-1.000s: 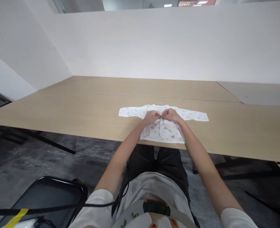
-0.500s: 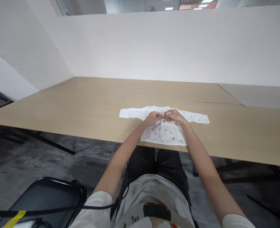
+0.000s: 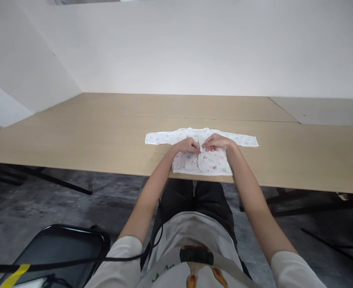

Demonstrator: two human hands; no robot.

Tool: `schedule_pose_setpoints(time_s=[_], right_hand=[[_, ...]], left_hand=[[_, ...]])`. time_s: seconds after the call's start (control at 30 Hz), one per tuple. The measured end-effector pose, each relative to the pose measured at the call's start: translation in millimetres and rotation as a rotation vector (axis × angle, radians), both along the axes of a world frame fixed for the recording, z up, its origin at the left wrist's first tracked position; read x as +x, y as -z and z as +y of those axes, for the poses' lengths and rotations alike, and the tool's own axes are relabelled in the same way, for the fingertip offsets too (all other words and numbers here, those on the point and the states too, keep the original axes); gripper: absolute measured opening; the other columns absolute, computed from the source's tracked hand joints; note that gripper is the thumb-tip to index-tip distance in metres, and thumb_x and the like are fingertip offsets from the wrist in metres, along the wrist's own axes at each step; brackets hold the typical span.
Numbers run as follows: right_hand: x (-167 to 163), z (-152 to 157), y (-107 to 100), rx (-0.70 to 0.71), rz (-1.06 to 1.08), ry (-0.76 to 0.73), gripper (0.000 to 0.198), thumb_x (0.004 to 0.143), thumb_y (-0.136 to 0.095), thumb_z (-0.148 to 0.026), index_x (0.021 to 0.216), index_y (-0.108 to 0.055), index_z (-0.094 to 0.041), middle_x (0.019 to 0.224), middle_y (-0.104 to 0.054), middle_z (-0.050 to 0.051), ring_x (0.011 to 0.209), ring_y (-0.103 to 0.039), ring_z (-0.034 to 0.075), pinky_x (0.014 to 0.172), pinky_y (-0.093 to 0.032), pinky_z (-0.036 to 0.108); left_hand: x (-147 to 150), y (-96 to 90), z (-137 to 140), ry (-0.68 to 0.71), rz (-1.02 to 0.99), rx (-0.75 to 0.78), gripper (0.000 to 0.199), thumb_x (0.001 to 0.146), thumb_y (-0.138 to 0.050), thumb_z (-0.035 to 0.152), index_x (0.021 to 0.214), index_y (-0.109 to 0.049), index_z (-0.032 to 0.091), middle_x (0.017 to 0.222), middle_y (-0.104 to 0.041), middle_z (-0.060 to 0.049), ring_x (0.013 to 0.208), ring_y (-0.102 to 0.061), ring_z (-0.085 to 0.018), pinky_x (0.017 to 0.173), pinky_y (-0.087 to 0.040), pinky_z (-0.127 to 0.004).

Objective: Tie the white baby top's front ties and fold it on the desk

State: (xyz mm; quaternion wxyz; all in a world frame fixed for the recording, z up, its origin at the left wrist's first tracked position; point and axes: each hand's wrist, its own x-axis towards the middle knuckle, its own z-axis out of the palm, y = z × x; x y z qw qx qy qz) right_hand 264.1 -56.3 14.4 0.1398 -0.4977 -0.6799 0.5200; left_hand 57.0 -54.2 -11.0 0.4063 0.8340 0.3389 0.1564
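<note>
Baby shirt, white with a small scattered print, lay face up on the wood-grain surface, its hem just beside the front edge. Both sleeves extended outward, one to each side. The left hand rested on the chest area with its fingers drawn together at the front placket; whether cloth was pinched between them could not be told. The right hand stood opposite, with its thumb and index finger close together near the placket and its remaining fingers curled loosely below; its grip on the fabric likewise could not be told.

Relative to the frame half a second earlier, in which the fingers met at the placket, the hands had separated, and a narrow strip of shirt showed between them. Shirt and sleeves kept the same spread layout. The view had tilted downward, leaving less of the opening above the wall visible. A black chair stood at lower left, crossed by a black cable bearing yellow tape.
</note>
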Motion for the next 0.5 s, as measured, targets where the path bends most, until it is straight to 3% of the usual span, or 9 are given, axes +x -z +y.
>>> schedule_pose_setpoints(time_s=[0.07, 0.17, 0.5], right_hand=[[-1.9, -1.8, 0.3, -0.03, -0.059, -0.131, 0.022, 0.062, -0.079, -0.032, 0.062, -0.069, -0.013, 0.052, -0.061, 0.003, 0.04, -0.045, 0.007, 0.038, -0.034, 0.02], [-5.8, -2.8, 1.6, -0.032, -0.097, -0.208, 0.019, 0.06, -0.078, -0.031, 0.062, -0.07, -0.014, 0.048, -0.058, 0.001, 0.04, -0.044, 0.007, 0.039, -0.034, 0.02], [-13.8, -8.0, -1.5, -0.001, -0.14, -0.212, 0.013, 0.062, -0.071, -0.017, 0.051, -0.063, -0.014, 0.045, -0.053, 0.0, 0.04, -0.042, 0.007, 0.038, -0.031, 0.019]], left_hand=[[1.4, -2.1, -1.0, 0.006, 0.011, 0.001, 0.03, 0.063, -0.069, 0.04, 0.07, -0.074, 0.011, 0.058, -0.061, -0.001, 0.056, -0.045, -0.009, 0.057, -0.034, -0.023], [2.6, -5.0, -3.6, -0.004, 0.031, -0.007, 0.028, 0.063, -0.069, 0.038, 0.07, -0.074, 0.011, 0.058, -0.061, -0.001, 0.056, -0.046, -0.008, 0.056, -0.034, -0.022], [0.8, -7.5, -7.7, -0.015, 0.034, -0.029, 0.03, 0.064, -0.068, 0.039, 0.072, -0.074, 0.01, 0.06, -0.06, -0.001, 0.057, -0.046, -0.009, 0.055, -0.033, -0.023]])
